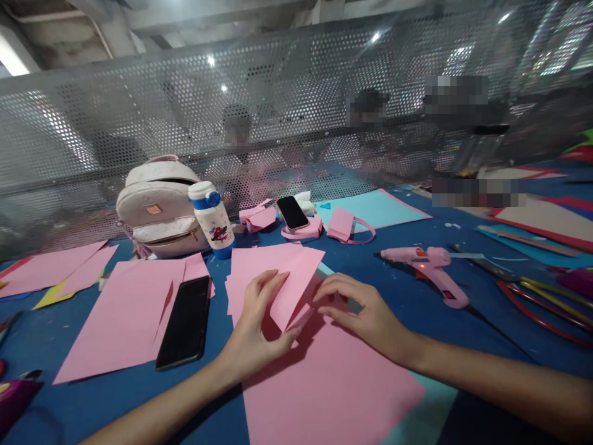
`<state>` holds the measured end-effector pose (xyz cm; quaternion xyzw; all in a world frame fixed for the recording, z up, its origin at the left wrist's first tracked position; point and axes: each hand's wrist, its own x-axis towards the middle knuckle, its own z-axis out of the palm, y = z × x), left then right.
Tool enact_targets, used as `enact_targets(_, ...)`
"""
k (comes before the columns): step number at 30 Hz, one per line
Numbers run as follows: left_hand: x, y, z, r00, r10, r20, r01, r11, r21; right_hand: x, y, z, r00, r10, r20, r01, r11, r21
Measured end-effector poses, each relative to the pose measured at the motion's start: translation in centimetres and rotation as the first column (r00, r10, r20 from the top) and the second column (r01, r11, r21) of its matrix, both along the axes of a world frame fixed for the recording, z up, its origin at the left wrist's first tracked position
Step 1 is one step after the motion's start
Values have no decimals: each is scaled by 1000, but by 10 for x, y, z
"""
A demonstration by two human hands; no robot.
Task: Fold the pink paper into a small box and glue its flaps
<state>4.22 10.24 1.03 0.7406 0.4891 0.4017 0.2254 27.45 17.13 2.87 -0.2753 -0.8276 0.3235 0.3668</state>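
My left hand grips a small folded piece of pink paper, with its thumb below and its fingers along the left side. At the right edge of that piece, my right hand has its thumb and fingers curled in a pinch, the tips close together on the paper. The folded piece is partly open like a flap. Beneath both hands lie large pink sheets, stacked unevenly, over a light blue sheet.
To the left are a black phone and more pink sheets. A backpack, bottle and small pink paper bag stand behind. On the right lie a pink glue gun and scissors. A perforated metal screen bounds the back.
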Motion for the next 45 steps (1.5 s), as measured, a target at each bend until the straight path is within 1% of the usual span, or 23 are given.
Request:
enact_targets(3,1,-1,1,1000,-9,-21,9,1000,-14,1,2,-2,995,82,56,-87,991,102)
enact_targets(5,3,-2,2,999,-10,-38,10,1000,-25,0,1,-4,982,144,125,-157,982,105)
enact_targets(7,5,-3,4,998,-25,-63,23,999,-28,-2,-1,-3,966,206,159,-216,975,50)
enact_targets(10,7,-5,5,993,-49,-106,50,999,8,-5,-8,-1,960,258,108,-248,964,-95)
enact_targets(12,8,-6,6,990,-55,-132,61,997,41,-7,-12,0,965,256,57,-238,946,-218)
enact_targets(14,9,-7,6,985,-60,-162,71,995,64,-8,-15,-1,971,239,28,-215,914,-344)
enact_targets(17,10,-8,6,975,-65,-215,83,994,76,-10,-18,-4,980,197,5,-173,874,-453)
enact_targets(23,9,-10,3,927,-81,-366,119,989,84,-12,-20,-4,984,171,-38,-168,856,-489)
enact_targets(29,9,-10,4,862,-88,-498,115,993,23,-13,-19,-3,984,174,-30,-163,831,-531)
enact_targets(31,9,-11,5,847,-87,-525,120,992,29,-13,-19,-2,983,181,-39,-172,817,-551)
enact_targets(35,10,-11,6,822,-83,-564,129,991,42,-13,-19,0,975,210,-67,-207,768,-606)
enact_targets(40,13,-14,7,788,-60,-612,135,988,76,-13,-19,2,978,191,-77,-195,741,-643)
enact_targets(43,13,-14,7,755,-15,-656,130,983,126,-13,-19,3,975,206,-85,-209,709,-673)
enact_targets(45,13,-14,7,727,33,-686,130,974,184,-13,-19,3,984,171,-44,-155,721,-676)
